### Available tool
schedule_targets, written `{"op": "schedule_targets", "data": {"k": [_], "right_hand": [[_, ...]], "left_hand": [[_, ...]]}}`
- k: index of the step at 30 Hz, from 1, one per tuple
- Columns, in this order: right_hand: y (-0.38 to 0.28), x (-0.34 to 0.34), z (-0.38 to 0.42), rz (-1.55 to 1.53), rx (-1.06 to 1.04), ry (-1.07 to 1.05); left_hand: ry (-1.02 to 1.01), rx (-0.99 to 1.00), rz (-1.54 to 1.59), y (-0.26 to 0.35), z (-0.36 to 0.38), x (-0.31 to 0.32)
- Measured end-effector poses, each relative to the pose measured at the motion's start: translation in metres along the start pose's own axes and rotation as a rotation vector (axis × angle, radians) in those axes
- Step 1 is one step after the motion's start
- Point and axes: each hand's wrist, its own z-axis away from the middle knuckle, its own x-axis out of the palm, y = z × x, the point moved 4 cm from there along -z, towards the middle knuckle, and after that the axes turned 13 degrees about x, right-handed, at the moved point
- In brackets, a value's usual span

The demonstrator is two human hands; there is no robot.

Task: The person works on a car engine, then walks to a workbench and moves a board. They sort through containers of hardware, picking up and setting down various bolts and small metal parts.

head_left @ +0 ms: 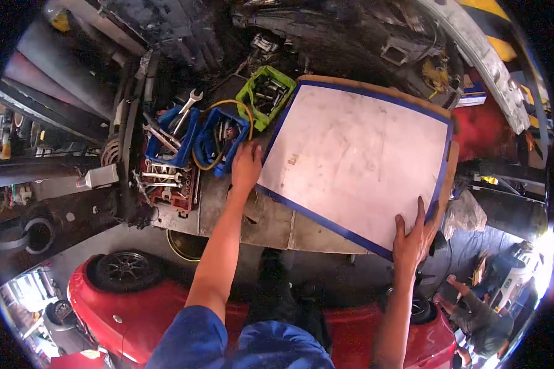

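A large white board with a blue border lies at a slant on the workbench. My right hand rests on its lower right corner, thumb and fingers spread. Beside the board's left edge is my left hand, its fingers bent close to a blue basket of sockets. What those fingers hold, if anything, is hidden. A yellow hose loops around that basket. Left of it stands another blue basket with a wrench poking out. A green basket of metal parts touches the area above.
A red tool tray with wrenches sits on the left of the workbench. Dark greasy machinery lies behind the board. Below the bench is a red car. Another person crouches at lower right.
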Motion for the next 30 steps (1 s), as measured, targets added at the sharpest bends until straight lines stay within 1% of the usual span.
{"op": "schedule_targets", "data": {"k": [1, 3, 4, 6, 9, 12, 15, 18, 19, 22, 23, 25, 28, 29, 30], "right_hand": [[-0.001, 0.0, 0.0, -0.026, -0.042, 0.024], [0.001, 0.003, -0.001, -0.056, 0.019, -0.038], [0.002, 0.005, -0.002, -0.07, 0.049, -0.069], [0.004, 0.008, -0.003, -0.008, 0.004, -0.02], [0.005, 0.01, -0.003, 0.012, -0.07, 0.027], [0.003, 0.009, -0.004, 0.015, -0.084, 0.034], [0.004, 0.011, -0.004, 0.018, -0.059, 0.011], [0.004, 0.012, -0.004, 0.042, -0.032, 0.004], [0.004, 0.012, -0.003, 0.045, -0.027, 0.001], [-0.001, 0.01, -0.004, 0.035, -0.03, 0.003], [-0.002, 0.009, -0.003, 0.03, -0.032, -0.002], [-0.002, 0.009, -0.003, 0.024, -0.032, -0.008], [-0.002, 0.01, -0.004, 0.03, -0.028, -0.006], [-0.001, 0.012, -0.004, 0.038, -0.025, -0.006], [0.0, 0.015, -0.004, 0.035, -0.036, -0.007]], "left_hand": [[0.042, 0.059, -0.084, 0.004, -0.012, 0.002], [0.124, 0.172, -0.253, 0.007, -0.032, 0.009], [0.102, 0.196, -0.281, 0.005, -0.041, 0.014], [0.057, 0.242, -0.336, 0.004, -0.056, 0.023], [0.107, 0.354, -0.354, 0.007, -0.071, 0.033], [0.082, 0.4, -0.273, -0.004, -0.101, 0.053], [-0.067, 0.424, -0.357, -0.02, -0.141, 0.079], [-0.184, 0.36, -0.396, -0.029, -0.18, 0.094], [-0.073, 0.432, -0.467, -0.028, -0.184, 0.095], [0.038, 0.495, -0.521, -0.068, -0.193, 0.132], [-0.153, 0.375, -0.502, -0.063, -0.191, 0.129], [-0.518, 0.128, -0.461, -0.036, -0.182, 0.102], [-0.477, 0.205, -0.576, -0.019, -0.151, 0.091], [-0.095, 0.421, -0.607, -0.026, -0.138, 0.096], [-0.081, 0.417, -0.601, -0.03, -0.137, 0.098]]}}
